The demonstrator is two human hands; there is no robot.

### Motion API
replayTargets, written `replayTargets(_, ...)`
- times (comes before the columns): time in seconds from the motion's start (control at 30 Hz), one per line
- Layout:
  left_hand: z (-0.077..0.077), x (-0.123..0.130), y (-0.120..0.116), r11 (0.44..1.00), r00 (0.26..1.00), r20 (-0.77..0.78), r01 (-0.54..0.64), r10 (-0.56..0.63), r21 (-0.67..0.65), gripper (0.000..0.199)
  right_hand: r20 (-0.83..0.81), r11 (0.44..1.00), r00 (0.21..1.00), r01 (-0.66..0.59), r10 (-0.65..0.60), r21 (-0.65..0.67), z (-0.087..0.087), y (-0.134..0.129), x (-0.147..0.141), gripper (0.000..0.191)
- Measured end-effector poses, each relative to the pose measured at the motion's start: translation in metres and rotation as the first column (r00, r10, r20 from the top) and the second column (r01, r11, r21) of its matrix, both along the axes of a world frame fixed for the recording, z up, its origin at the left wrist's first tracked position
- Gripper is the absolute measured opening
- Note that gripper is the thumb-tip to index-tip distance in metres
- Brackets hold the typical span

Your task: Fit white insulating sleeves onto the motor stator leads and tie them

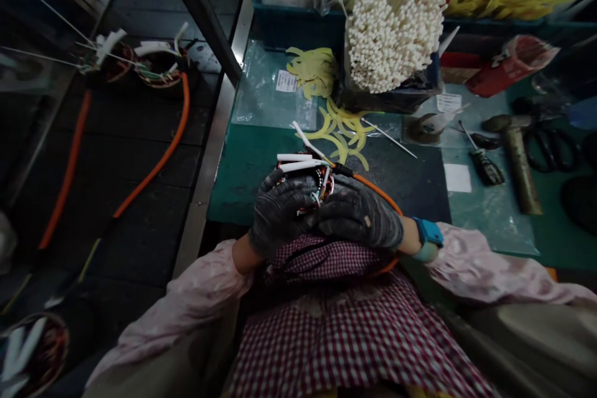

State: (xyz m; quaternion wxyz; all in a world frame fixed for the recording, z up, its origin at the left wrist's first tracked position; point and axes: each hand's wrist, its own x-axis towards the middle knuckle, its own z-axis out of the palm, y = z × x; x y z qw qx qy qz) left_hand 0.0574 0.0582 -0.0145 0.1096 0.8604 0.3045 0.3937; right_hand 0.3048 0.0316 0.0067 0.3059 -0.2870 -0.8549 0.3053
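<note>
While the left hand [281, 208] and right hand [361, 214] clasp it, a wound coil part [329, 185] sits at the mat's [236, 189] near edge

Both hands, in dark gloves, curl round the coil part from left and right, fingers bent; whether it also rests on the mat cannot be told. White sleeves [302, 165] poke out at its far side, and an orange cable [379, 190] curves away rightward along the right hand. Just beyond lie loose yellow strips [342, 150], with a thin white stick [390, 138] to their right. Farther off, a bundle of white rods [394, 37] stands in a dark box [382, 99]. A screwdriver [485, 165], a hammer [518, 165] and scissors [550, 168] lie right; two similar parts [161, 79] sit well left.
</note>
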Motion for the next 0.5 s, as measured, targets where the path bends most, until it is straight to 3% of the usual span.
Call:
replayTargets(0.17, -0.004, 0.000, 0.003, 0.999, 1.000, -0.024, -0.004, 0.005, 0.038, 0.006, 0.101, 0.952, 0.948, 0.305, -0.301, -0.032, 0.004, 0.034, -0.035, 0.021)
replayTargets(0.3, -0.009, -0.014, -0.001, 0.998, 0.983, -0.182, -0.023, 0.035, 0.064, 0.017, 0.055, 0.865, 0.866, 0.500, -0.498, -0.034, 0.015, 0.058, -0.027, 0.032)
replayTargets(0.37, -0.009, -0.030, -0.002, 0.995, 0.956, -0.290, -0.025, 0.054, 0.102, 0.030, 0.121, 0.854, 0.849, 0.520, -0.515, -0.012, 0.014, 0.061, -0.019, 0.040)
replayTargets(0.43, -0.006, -0.047, 0.002, 0.989, 0.927, -0.367, -0.022, 0.076, 0.149, 0.037, 0.218, 0.894, 0.873, 0.448, -0.437, -0.002, 0.007, 0.067, -0.017, 0.046)
replayTargets(0.5, -0.002, -0.063, 0.010, 0.976, 0.924, -0.378, 0.018, 0.067, 0.218, 0.035, 0.264, 0.940, 0.905, 0.342, -0.333, 0.012, -0.002, 0.080, -0.024, 0.039)
